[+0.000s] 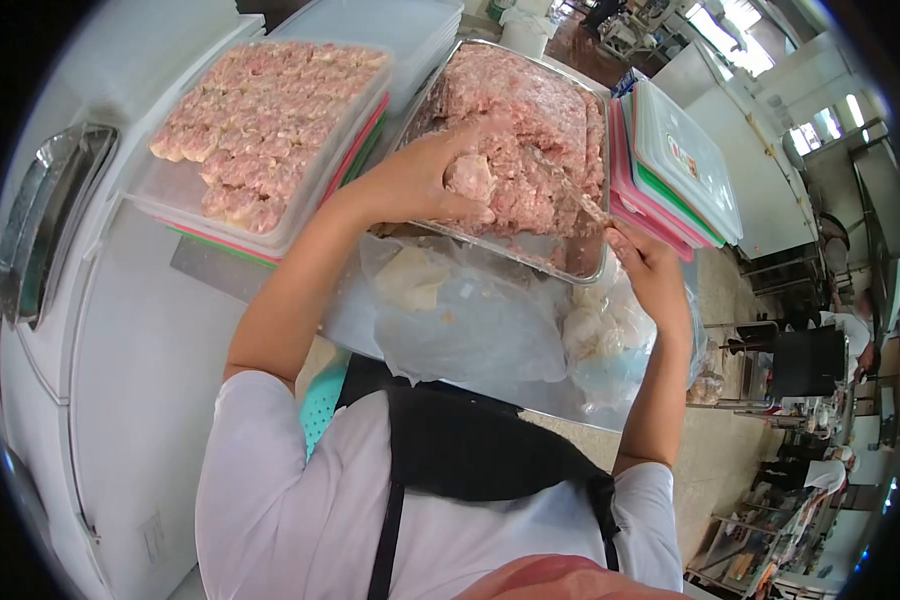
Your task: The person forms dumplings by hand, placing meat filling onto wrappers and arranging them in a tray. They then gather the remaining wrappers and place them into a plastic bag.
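Observation:
In my left hand [432,178], the fingers curl round a filled dumpling [470,178] with pink minced meat on top, over the near left side of a metal tray [598,262]. That tray holds a large mound of minced meat [515,95]. My right hand [650,268] grips the handle end of a narrow, meat-smeared spatula [577,193], whose far end reaches into the meat. To the left, a clear plastic tray [160,190] carries rows of similar dumplings [270,120]. Below the metal tray lies a plastic bag [470,320] with pale wrappers [408,278] in it.
Stacked coloured lids [685,150] stand right of the meat tray. More clear containers [370,40] sit behind the dumplings. Another plastic bag [610,335] with pale contents lies near my right forearm. Metal pans [55,215] are at far left. People work in the background at right.

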`<state>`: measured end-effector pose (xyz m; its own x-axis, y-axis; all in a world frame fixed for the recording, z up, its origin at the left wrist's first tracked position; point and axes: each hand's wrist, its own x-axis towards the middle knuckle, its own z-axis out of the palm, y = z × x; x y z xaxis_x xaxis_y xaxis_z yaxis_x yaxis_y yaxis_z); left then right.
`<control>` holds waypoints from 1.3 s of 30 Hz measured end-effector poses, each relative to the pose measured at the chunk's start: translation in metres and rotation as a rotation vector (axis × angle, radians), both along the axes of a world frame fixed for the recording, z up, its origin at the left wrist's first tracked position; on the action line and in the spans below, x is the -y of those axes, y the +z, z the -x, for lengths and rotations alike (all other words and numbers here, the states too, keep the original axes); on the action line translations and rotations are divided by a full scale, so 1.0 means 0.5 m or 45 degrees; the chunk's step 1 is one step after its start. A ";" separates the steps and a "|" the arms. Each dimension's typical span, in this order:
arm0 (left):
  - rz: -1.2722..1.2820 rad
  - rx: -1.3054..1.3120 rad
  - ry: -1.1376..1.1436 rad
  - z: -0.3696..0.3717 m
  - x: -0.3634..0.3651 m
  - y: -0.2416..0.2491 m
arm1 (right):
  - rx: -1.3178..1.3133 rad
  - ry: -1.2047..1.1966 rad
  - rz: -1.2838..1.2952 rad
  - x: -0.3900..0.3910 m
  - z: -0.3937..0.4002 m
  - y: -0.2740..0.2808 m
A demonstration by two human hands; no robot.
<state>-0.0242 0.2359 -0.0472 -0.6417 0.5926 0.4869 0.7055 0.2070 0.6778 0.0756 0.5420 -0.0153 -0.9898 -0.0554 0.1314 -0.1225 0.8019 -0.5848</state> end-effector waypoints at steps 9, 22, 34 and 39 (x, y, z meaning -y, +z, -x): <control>0.303 0.351 -0.003 0.019 -0.015 -0.007 | -0.177 0.242 -0.196 0.056 0.018 0.019; 0.068 0.360 0.003 -0.003 0.002 0.015 | -0.206 0.278 -0.149 0.088 -0.008 0.054; -0.176 0.353 0.673 -0.113 0.304 0.135 | -0.045 0.205 0.214 0.018 0.127 -0.198; 0.416 0.185 1.206 -0.137 0.483 0.120 | -0.093 0.168 0.271 0.019 0.120 -0.215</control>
